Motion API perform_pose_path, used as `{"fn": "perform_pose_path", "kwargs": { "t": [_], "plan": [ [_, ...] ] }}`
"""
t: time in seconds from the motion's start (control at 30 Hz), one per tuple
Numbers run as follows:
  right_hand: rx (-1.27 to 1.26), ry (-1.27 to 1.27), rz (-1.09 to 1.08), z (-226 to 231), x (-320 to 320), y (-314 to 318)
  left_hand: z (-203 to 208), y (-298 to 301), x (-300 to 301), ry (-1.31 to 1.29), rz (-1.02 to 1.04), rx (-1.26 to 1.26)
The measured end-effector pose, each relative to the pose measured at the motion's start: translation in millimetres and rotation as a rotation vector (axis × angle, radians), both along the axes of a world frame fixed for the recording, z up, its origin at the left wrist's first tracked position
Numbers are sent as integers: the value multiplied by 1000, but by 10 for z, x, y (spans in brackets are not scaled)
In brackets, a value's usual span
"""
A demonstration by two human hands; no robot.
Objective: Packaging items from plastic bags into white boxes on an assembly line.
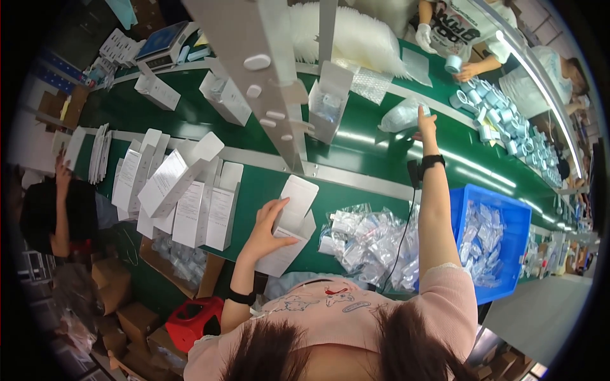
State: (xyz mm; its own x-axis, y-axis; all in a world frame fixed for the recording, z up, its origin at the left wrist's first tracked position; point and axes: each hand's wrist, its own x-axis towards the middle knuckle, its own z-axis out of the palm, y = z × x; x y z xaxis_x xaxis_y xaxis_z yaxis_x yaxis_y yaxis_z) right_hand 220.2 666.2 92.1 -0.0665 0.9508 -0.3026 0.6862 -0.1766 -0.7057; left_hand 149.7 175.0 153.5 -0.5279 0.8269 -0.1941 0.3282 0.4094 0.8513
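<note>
My left hand (268,233) holds a white carton (293,219) upright against the green bench in front of me. Its thumb and fingers wrap the carton's sides, and the top flap stands up. Reaching far out to the right, my right hand (427,125) has its thumb and fingers around the right end of a clear bubble-wrapped bundle (401,115). That bundle lies on the green conveyor belt (368,149); what is inside the wrap is hard to make out. Between my arms lies a heap of clear plastic bags (368,244) with small parts in them.
Several white cartons (190,197) stand at left. A blue bin (492,286) of bagged parts is at right. A metal post (248,70) rises ahead, and a black cable (403,238) crosses the bagged heap. Across the belt, a co-worker's gloved hand (424,39) is near light-blue cylinders (508,120).
</note>
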Motion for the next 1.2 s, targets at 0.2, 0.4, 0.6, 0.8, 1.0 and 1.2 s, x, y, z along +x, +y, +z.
{"fn": "perform_pose_path", "kwargs": {
  "t": [0.2, 0.4, 0.6, 0.8, 1.0, 1.2],
  "plan": [
    [52, -106, -92, -547, -427, 329, 76, 256, 57, -32, 71, 27],
    [-164, 951, 4, -392, -68, -175, 38, 347, 99, 48, 138, 112],
    [-101, 1505, 238, 1161, 321, -2019, 61, 566, 245, 125, 132, 137],
    [442, 1061, 142, 1189, 158, -2894, 134, 735, 435, 119, 279, 437],
    [817, 740, 529, 1081, 329, -3119, -164, 653, 383, 194, 292, 666],
    [489, 627, 1028, 1297, 530, -2833, -11, 459, 349, 435, -109, 594]
  ]
}}
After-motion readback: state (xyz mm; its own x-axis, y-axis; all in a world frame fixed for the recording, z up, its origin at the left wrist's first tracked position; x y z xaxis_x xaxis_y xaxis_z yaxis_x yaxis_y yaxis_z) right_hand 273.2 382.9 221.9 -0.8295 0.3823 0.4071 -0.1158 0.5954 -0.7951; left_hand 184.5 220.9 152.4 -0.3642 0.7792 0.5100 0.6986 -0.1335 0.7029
